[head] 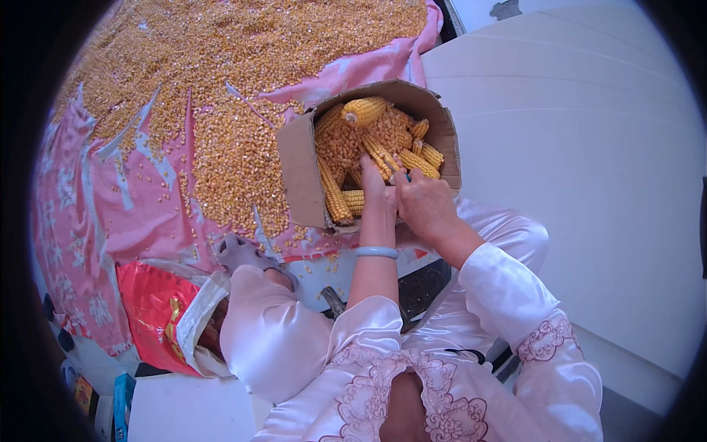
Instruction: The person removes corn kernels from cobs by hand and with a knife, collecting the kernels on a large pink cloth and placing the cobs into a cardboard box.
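A cardboard box point(306, 171) stands before me, holding loose corn kernels point(345, 135) and several ears of corn. My left hand point(374, 179) grips an ear of corn point(380, 153) with some kernels gone, tilted over the box. Close against it, my right hand point(425, 196) is closed around a small tool point(407, 178) with a greenish handle; its tip meets the ear, and most of it is hidden by my fingers. A fuller yellow ear point(364, 111) lies at the far side of the box. More ears point(334, 193) rest along the box's left wall.
Corn kernels point(237, 160) are spread over a pink patterned cloth point(149, 221) at the left and back. A red bag point(157, 315) stands by my left knee. To the right rises a smooth white surface point(552, 143). A grey shoe point(243, 254) touches the cloth's edge.
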Available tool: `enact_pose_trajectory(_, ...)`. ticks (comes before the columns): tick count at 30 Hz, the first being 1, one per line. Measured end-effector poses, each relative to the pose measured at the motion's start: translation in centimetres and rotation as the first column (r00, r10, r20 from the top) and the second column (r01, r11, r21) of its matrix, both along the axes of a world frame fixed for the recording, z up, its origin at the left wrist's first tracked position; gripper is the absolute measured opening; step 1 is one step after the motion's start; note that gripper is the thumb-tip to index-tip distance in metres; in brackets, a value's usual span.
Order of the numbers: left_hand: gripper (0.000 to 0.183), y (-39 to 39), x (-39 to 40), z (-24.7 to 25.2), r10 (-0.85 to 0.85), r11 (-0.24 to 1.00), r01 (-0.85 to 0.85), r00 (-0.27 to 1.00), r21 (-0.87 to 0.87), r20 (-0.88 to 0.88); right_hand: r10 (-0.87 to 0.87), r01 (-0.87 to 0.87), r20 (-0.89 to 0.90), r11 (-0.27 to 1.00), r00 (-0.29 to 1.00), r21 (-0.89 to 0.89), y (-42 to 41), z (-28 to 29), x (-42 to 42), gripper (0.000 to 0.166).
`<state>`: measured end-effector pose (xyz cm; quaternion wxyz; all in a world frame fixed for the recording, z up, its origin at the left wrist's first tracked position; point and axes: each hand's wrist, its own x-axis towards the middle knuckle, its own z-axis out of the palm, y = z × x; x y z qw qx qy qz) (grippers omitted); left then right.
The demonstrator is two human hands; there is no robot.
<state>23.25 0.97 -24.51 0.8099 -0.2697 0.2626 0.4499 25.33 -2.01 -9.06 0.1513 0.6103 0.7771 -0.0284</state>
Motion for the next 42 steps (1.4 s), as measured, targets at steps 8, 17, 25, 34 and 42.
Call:
enact_pose_trajectory(8,0.048,-0.3,1.8,-1.1,0.126,0.989,-0.125,0.992,-0.08,0.008,0.049,-0.058,-0.103,0.995,0.993,-0.083,3.1,0.4,2.9,0.024)
enact_pose_trajectory(17,0.053,-1.8,1.2,-3.2,0.017,0.996,-0.023,0.998,0.09,0.064,0.049,-0.051,0.066,0.998,0.997,0.026,-0.1,-1.2,-1.1,0.012)
enact_pose_trajectory(25,0.055,-2.1,1.9,-3.2,0.058,0.991,-0.067,0.995,0.113,0.082,0.023,-0.023,0.048,1.0,0.999,0.01,1.8,-2.9,-0.9,0.012)
enact_pose_trajectory(34,0.057,-1.4,3.1,-1.4,0.134,0.978,-0.152,0.982,0.14,0.13,-0.041,0.04,-0.049,0.999,0.998,-0.018,4.0,-4.0,1.0,0.014)
enact_pose_trajectory(42,0.049,-4.7,2.7,-3.0,0.105,0.991,-0.111,0.991,0.075,0.087,-0.094,0.096,-0.094,0.995,0.991,0.021,3.9,-5.3,-0.4,0.015)
